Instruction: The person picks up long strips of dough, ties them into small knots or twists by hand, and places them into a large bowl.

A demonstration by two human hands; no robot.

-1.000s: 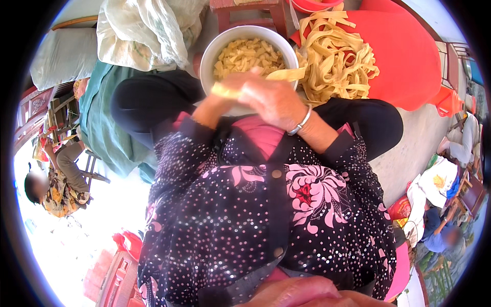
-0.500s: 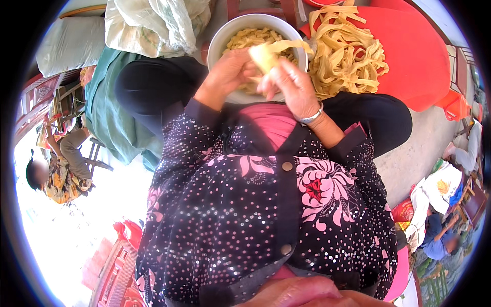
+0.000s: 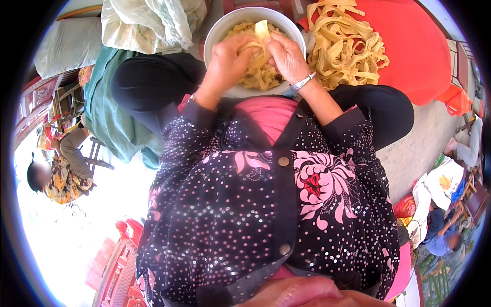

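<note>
Over a white bowl (image 3: 208,45) between my knees, both my hands work on a flat, pale yellow strip (image 3: 262,29). My left hand (image 3: 226,62) is closed, its fingers pinching the lower part of the strip. On the other side, my right hand (image 3: 289,57) grips the strip between thumb and fingers, and its upper end sticks up. Below the hands, many short yellow pieces (image 3: 260,80) fill the bowl. Part of the strip is hidden by my fingers.
A tangled heap of long yellow strips (image 3: 348,48) lies right of the bowl on a red surface (image 3: 414,51). At upper left are a whitish plastic sack (image 3: 148,25) and green cloth (image 3: 110,102). Other people sit at far left (image 3: 69,176) and far right (image 3: 441,235).
My hands have moved lower over the bowl and drawn in around the strip. Its loose end, which hung out to the right, now points up between my fingers.
</note>
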